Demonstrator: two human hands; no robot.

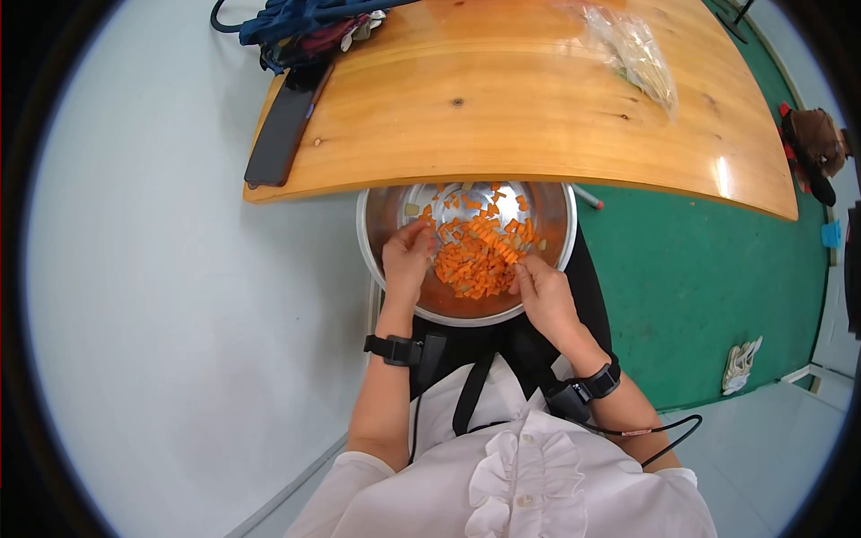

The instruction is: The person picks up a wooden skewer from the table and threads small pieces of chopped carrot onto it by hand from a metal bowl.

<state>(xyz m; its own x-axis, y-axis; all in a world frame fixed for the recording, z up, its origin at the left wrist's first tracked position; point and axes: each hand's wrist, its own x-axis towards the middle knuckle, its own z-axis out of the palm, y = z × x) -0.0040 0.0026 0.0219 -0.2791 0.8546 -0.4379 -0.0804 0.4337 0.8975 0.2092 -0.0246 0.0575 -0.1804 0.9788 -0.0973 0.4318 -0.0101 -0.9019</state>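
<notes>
A wide metal bowl (558,224) rests on my lap, partly under the table's front edge. Many small diced carrot pieces (466,267) are heaped in it, with a few pale yellowish bits among them. My right hand (543,294) is at the bowl's right side, its fingers pinched on the end of a notched carrot strip (496,240) that slants up to the left over the heap. Over the left side of the bowl, my left hand (408,258) has thumb and fingers drawn together by the carrot pieces; whatever is between them is too small to make out.
A wooden table (430,125) stretches in front, above the bowl's far rim. On it lie a dark phone (285,134), blue fabric (287,27) and a clear plastic bag (635,54). A white wall (179,269) stands close on the left. Shoes (741,366) sit on the floor at right.
</notes>
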